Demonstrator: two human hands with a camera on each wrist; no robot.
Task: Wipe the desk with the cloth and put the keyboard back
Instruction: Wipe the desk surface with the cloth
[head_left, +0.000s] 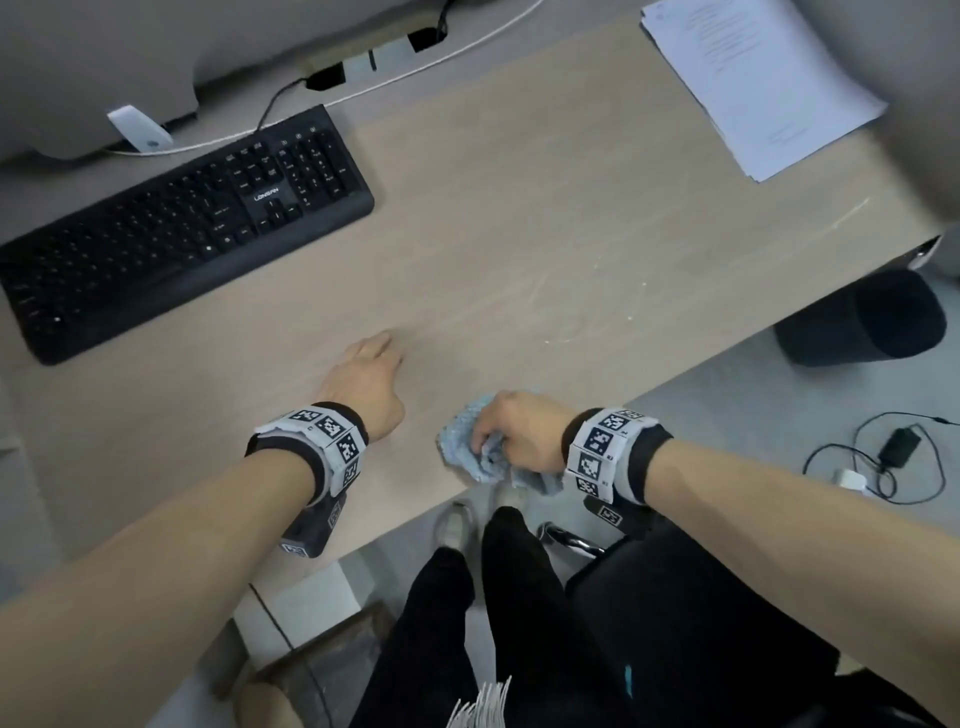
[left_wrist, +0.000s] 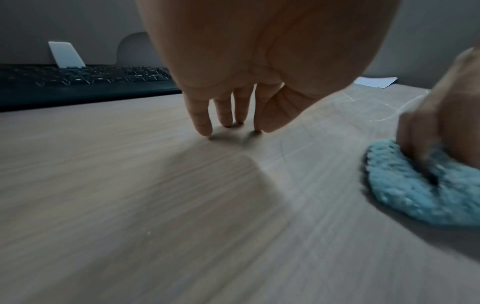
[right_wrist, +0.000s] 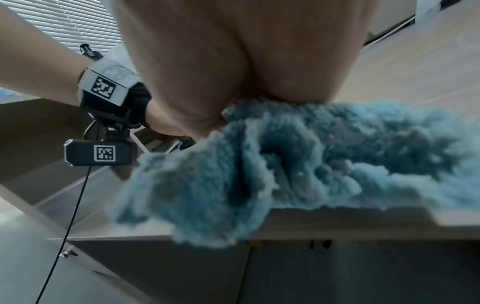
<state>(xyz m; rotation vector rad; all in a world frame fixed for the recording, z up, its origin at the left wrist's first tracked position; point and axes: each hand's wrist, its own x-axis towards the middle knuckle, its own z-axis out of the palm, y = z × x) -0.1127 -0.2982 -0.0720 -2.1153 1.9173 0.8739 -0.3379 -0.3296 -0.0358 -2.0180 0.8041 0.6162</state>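
Note:
A fluffy light-blue cloth (head_left: 470, 447) (left_wrist: 415, 185) (right_wrist: 285, 164) lies bunched at the desk's near edge, partly hanging over it. My right hand (head_left: 519, 431) (left_wrist: 436, 123) grips it from above. My left hand (head_left: 371, 376) (left_wrist: 228, 121) rests with straight fingertips on the bare wooden desk (head_left: 519, 234) (left_wrist: 130, 185), holding nothing, left of the cloth. The black keyboard (head_left: 176, 228) (left_wrist: 78, 84) sits pushed to the far left of the desk at an angle, well beyond the left hand.
A stack of white papers (head_left: 753, 78) lies at the far right corner. Faint streaks (head_left: 571, 312) mark the desk's middle. A black bin (head_left: 862, 317) and a charger with cables (head_left: 893, 452) are on the floor at right. My legs (head_left: 493, 597) are below the desk edge.

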